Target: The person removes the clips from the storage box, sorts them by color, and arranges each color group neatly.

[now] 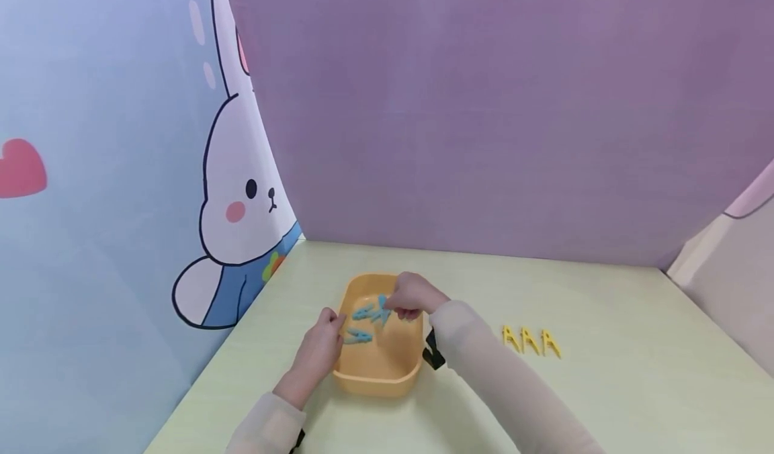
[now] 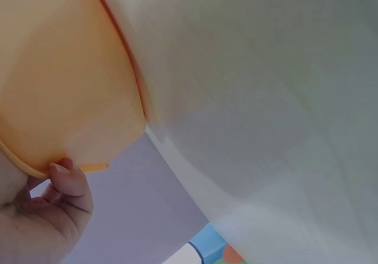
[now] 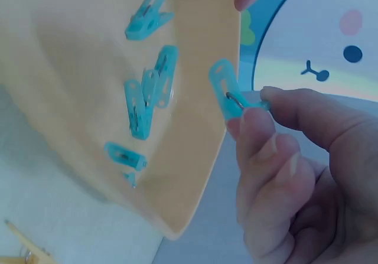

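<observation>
An orange plastic basin (image 1: 390, 363) stands on the table with several light-blue clothespins (image 3: 139, 107) lying inside. My left hand (image 1: 320, 345) holds the basin's left rim, thumb and fingers pinching its edge, as the left wrist view also shows. Over the basin's far right part, my right hand (image 1: 415, 294) pinches one light-blue clothespin (image 3: 224, 87) between thumb and fingers. In the right wrist view this clothespin appears apart from those in the basin, and its metal spring shows.
Three yellow clothespins (image 1: 528, 340) lie in a row on the pale table (image 1: 611, 387), right of the basin. Behind the table rises a purple wall (image 1: 484, 118). A blue panel with a cartoon rabbit (image 1: 242, 192) stands at the left.
</observation>
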### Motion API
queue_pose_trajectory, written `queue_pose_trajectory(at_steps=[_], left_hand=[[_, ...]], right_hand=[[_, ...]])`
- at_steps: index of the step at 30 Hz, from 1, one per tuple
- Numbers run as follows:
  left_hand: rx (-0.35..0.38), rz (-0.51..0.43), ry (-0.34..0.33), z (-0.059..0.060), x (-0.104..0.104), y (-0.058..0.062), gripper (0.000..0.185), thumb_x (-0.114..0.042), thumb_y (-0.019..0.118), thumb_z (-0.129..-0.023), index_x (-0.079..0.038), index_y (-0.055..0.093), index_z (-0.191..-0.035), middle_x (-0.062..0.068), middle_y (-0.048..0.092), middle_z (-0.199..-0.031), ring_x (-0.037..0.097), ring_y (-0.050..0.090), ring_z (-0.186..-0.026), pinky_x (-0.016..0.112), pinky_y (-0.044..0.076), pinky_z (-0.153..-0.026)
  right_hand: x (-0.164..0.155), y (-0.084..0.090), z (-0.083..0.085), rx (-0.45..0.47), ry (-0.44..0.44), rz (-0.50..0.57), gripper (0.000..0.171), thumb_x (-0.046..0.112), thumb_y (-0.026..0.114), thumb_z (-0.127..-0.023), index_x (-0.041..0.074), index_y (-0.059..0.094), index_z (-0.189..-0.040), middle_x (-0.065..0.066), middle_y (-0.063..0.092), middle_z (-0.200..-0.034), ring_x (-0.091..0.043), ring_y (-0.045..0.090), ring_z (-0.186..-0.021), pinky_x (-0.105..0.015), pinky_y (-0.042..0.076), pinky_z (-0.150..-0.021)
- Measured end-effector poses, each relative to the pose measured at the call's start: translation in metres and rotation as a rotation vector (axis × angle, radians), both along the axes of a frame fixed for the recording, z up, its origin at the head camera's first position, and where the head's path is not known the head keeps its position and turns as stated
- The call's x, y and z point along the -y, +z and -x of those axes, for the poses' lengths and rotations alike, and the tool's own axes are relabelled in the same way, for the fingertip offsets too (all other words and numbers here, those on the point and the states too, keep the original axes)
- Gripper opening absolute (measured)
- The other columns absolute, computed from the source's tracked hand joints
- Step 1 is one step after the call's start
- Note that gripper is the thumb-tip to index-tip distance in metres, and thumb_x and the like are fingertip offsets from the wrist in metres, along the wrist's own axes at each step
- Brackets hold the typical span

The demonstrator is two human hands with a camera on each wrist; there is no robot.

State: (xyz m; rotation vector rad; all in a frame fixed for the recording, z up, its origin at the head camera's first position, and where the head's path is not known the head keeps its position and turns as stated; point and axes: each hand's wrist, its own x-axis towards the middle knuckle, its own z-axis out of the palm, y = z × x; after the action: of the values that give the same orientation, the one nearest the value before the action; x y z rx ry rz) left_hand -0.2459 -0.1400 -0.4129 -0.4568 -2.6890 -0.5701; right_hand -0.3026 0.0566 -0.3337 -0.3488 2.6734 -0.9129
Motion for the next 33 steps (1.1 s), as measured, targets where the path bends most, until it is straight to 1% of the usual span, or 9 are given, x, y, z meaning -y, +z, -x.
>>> queue_pose_trajectory(at_steps=[4, 8, 12, 16, 18, 21, 26, 33], left_hand=[[0.021, 0.004, 0.005, 0.0, 0.0, 0.001, 0.041, 0.006, 0.064, -0.079, 0.011, 0.055, -0.118, 0.009, 0.045, -0.095, 0.014, 0.049, -0.065, 0.023, 0.044, -0.053], [0.022, 0.007, 0.008, 0.001, 0.0, 0.0, 0.04, 0.006, 0.063, -0.079, 0.011, 0.055, -0.118, 0.009, 0.045, -0.095, 0.013, 0.048, -0.064, 0.023, 0.043, -0.053], [0.039, 0.015, 0.016, 0.001, -0.002, -0.001, 0.041, 0.006, 0.062, -0.08, 0.01, 0.054, -0.12, 0.008, 0.044, -0.095, 0.013, 0.047, -0.064, 0.022, 0.042, -0.052], [0.053, 0.018, 0.02, 0.001, -0.003, -0.001, 0.042, 0.005, 0.062, -0.081, 0.01, 0.053, -0.121, 0.008, 0.044, -0.096, 0.012, 0.047, -0.064, 0.022, 0.042, -0.052], [0.059, 0.015, 0.021, 0.0, -0.003, -0.001, 0.042, 0.005, 0.062, -0.081, 0.01, 0.053, -0.122, 0.008, 0.044, -0.096, 0.012, 0.046, -0.064, 0.021, 0.042, -0.052], [0.062, 0.014, 0.021, 0.0, -0.003, 0.0, 0.042, 0.005, 0.062, -0.081, 0.01, 0.053, -0.122, 0.009, 0.044, -0.096, 0.012, 0.046, -0.064, 0.021, 0.041, -0.052], [0.053, 0.018, 0.017, 0.0, -0.003, -0.001, 0.042, 0.006, 0.061, -0.081, 0.01, 0.053, -0.121, 0.009, 0.044, -0.096, 0.011, 0.045, -0.062, 0.021, 0.041, -0.05], [0.048, 0.019, 0.016, 0.0, -0.003, -0.002, 0.041, 0.006, 0.06, -0.081, 0.01, 0.054, -0.121, 0.009, 0.044, -0.096, 0.012, 0.046, -0.062, 0.021, 0.041, -0.05]], right_hand=[[-0.01, 0.003, -0.001, -0.001, -0.006, 0.053, 0.043, 0.017, 0.065, -0.083, 0.011, 0.045, -0.046, -0.002, 0.047, -0.046, -0.01, 0.039, -0.039, -0.021, 0.038, -0.04], [-0.018, 0.005, -0.001, -0.027, -0.007, 0.08, 0.04, 0.02, 0.066, -0.084, 0.009, 0.051, -0.049, -0.002, 0.05, -0.048, -0.01, 0.04, -0.039, -0.021, 0.038, -0.039], [-0.026, 0.006, -0.001, -0.045, -0.012, 0.1, 0.035, 0.022, 0.066, -0.084, 0.004, 0.057, -0.055, -0.004, 0.053, -0.051, -0.01, 0.04, -0.04, -0.021, 0.037, -0.04], [-0.035, 0.009, -0.002, -0.051, -0.017, 0.115, 0.034, 0.023, 0.065, -0.084, 0.003, 0.058, -0.057, -0.005, 0.054, -0.053, -0.01, 0.04, -0.041, -0.022, 0.037, -0.04], [-0.039, 0.011, -0.003, -0.05, -0.021, 0.128, 0.035, 0.022, 0.065, -0.085, 0.005, 0.055, -0.055, -0.006, 0.055, -0.054, -0.01, 0.04, -0.041, -0.023, 0.037, -0.04], [-0.047, 0.014, -0.005, -0.057, -0.028, 0.136, 0.035, 0.023, 0.065, -0.085, 0.008, 0.055, -0.055, -0.009, 0.057, -0.056, -0.011, 0.041, -0.041, -0.024, 0.039, -0.041], [-0.057, 0.016, -0.009, -0.076, -0.057, 0.139, 0.029, 0.025, 0.064, -0.086, 0.007, 0.063, -0.063, -0.01, 0.059, -0.059, -0.012, 0.042, -0.042, -0.024, 0.04, -0.042], [-0.07, 0.018, -0.014, -0.083, -0.095, 0.139, 0.028, 0.026, 0.064, -0.086, 0.006, 0.063, -0.066, -0.012, 0.06, -0.063, -0.012, 0.042, -0.043, -0.024, 0.04, -0.042]])
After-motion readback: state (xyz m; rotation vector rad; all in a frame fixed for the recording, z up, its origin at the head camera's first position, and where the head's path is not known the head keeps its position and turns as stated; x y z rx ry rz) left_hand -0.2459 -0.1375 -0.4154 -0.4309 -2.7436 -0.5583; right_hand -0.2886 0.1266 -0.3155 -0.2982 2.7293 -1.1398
